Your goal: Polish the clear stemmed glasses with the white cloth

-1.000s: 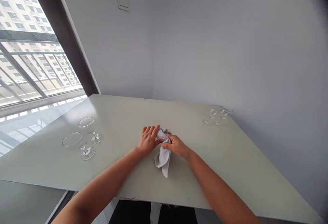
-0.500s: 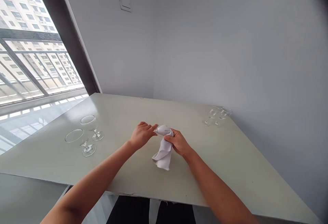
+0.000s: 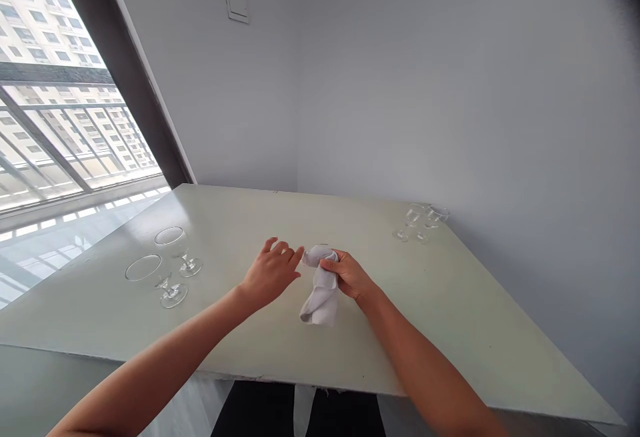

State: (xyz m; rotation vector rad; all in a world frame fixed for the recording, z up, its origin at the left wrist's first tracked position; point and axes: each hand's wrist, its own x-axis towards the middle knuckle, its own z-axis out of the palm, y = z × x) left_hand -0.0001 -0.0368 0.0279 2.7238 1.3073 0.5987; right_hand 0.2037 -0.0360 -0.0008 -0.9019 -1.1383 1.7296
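Note:
Over the middle of the table, my right hand (image 3: 351, 274) grips a white cloth (image 3: 323, 298) with its thumb on top. The cloth hangs down below the fingers, and part of it fills the bowl of a clear stemmed glass (image 3: 315, 255) lying sideways in that hand. The glass stem is mostly hard to see. My left hand (image 3: 274, 269) is just left of the glass, with its fingers spread and nothing in them; whether a fingertip touches the glass is unclear.
Two clear stemmed glasses, a nearer one (image 3: 173, 295) and a farther one (image 3: 191, 267), stand on the table (image 3: 240, 350) at left. Two more, one (image 3: 414, 216) beside another (image 3: 436, 216), stand at the back right by the wall. A window is at far left.
My left hand has let go of the glass, moved slightly left and spread its fingers. My right hand still holds the cloth and glass in nearly the same place. The view has shifted slightly.

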